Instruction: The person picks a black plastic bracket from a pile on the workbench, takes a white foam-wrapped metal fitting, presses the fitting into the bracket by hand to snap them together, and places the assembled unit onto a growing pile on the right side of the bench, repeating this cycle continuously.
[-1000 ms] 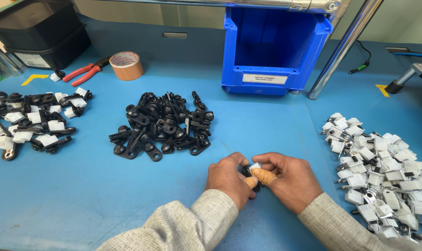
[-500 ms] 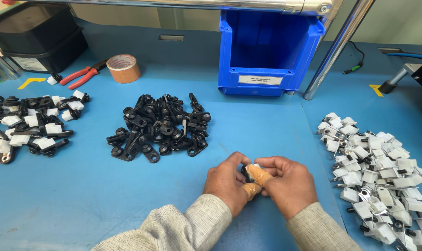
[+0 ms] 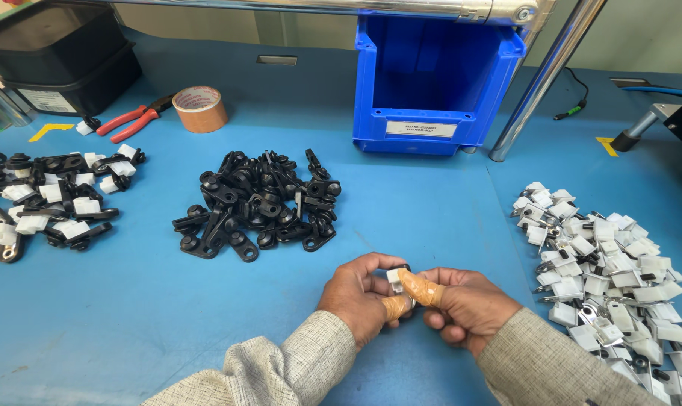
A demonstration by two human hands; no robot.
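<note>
My left hand (image 3: 359,293) and my right hand (image 3: 465,304) meet low in the middle of the blue table (image 3: 130,316). Together they pinch a small white clip with a black part (image 3: 395,277) between the fingertips. Tan tape wraps my right thumb and one left fingertip. A heap of black plastic brackets (image 3: 258,203) lies just beyond the hands. To the right spreads a pile of white clips with metal parts (image 3: 607,263). At the far left sits a pile of joined black-and-white pieces (image 3: 51,199).
A blue open-front bin (image 3: 435,79) stands at the back centre. A roll of brown tape (image 3: 199,109) and red-handled pliers (image 3: 134,120) lie back left, near black trays (image 3: 55,60). A slanted metal pole (image 3: 547,75) rises right of the bin.
Both hands stay together on the small piece, the fingers shifting slightly. The view has tilted a little, so the piles sit slightly differently in the frame.
</note>
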